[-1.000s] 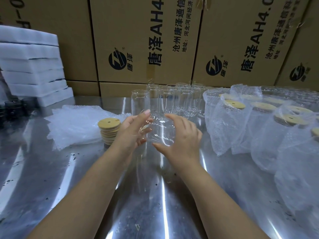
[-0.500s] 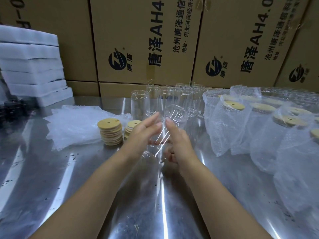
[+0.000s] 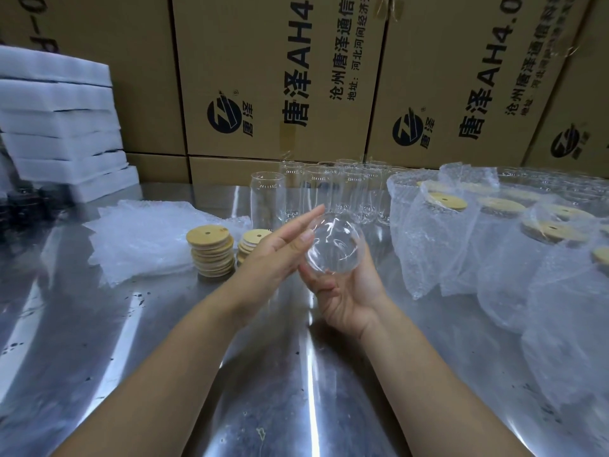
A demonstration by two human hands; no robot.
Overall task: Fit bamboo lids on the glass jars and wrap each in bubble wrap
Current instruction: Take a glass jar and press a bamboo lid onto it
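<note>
A clear glass jar [image 3: 334, 247] is tilted above the steel table [image 3: 131, 341], one round end turned toward me. My right hand [image 3: 349, 291] cups it from below with curled fingers. My left hand [image 3: 280, 252] lies flat against the jar's left side, fingers straight. Two stacks of round bamboo lids [image 3: 211, 250] stand just left of my hands. Flat bubble wrap bags [image 3: 141, 235] lie in a pile further left. Several bare jars [image 3: 316, 192] stand behind my hands. Lidded jars in bubble wrap [image 3: 461, 225] fill the right side.
Stacked white foam sheets [image 3: 62, 127] sit at the back left beside some dark small objects [image 3: 29, 206]. Printed cardboard cartons [image 3: 280, 77] form a wall along the table's far edge.
The jar has been turned in my hands from side-on to end-on. My right hand has rolled under it, palm up, and my left hand's fingers have straightened along its side.
</note>
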